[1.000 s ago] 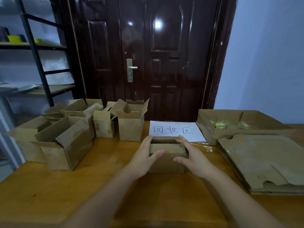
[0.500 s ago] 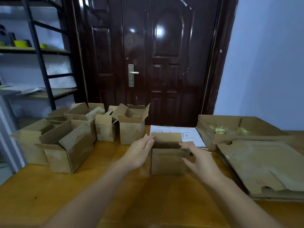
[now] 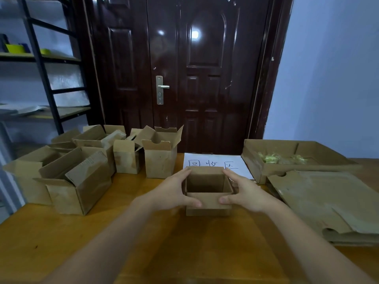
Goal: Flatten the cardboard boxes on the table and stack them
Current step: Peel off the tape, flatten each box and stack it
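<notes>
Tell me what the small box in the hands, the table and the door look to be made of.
Small box: brown corrugated cardboard, matte, going by its dull surface and thin folded walls; both hands grip it.
Table: looks like wood or a wood-look laminate, orange-brown with a smooth, slightly satin top.
Door: dark red-brown with a glossy finish that mirrors lights; painted metal or lacquered wood, I cannot tell which.

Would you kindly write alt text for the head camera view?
Both hands, left hand and right hand, grip a small open cardboard box on a wooden table. Unflattened boxes stand left; flattened cardboard lies right, before a dark door.
</notes>
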Motion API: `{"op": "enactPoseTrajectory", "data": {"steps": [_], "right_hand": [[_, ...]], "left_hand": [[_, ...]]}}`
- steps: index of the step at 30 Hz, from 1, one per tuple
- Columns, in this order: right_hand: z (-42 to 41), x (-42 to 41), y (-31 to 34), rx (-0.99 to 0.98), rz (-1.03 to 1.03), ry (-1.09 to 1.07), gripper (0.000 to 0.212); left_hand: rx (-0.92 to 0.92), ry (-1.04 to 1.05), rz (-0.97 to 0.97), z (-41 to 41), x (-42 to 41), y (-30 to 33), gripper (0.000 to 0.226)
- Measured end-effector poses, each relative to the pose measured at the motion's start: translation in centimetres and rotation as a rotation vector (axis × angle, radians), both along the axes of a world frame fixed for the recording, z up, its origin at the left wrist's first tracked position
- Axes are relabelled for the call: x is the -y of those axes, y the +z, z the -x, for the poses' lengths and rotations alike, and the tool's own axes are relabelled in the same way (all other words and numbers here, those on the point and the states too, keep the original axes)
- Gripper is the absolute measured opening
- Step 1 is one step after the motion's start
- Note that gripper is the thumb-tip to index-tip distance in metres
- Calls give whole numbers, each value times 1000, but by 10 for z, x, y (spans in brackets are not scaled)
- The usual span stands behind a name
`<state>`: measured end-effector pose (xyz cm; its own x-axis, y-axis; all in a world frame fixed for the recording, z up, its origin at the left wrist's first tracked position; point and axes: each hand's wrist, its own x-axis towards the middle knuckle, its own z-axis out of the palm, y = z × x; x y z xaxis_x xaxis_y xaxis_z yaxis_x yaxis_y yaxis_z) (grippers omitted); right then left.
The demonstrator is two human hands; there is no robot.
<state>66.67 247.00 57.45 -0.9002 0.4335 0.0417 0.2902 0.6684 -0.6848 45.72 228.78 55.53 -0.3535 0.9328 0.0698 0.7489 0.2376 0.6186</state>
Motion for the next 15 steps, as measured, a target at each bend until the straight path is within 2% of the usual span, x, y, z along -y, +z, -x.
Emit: {"op": "enactPoseTrajectory", "data": {"steps": [2, 6, 10, 15], "right_hand": [[5, -3, 0, 29, -13, 13, 106], [11, -2, -1, 51, -169, -60, 99], [15, 2, -3, 33, -222, -104, 89], [14, 7, -7, -6, -232, -138, 86]], "left_hand": [[-51, -10, 2, -3, -4, 0, 118], [-116, 86, 8, -10, -11, -1, 106], [-82, 144, -25, -16, -10, -1, 99], [-37, 153, -70, -20, -8, -2, 98]]}}
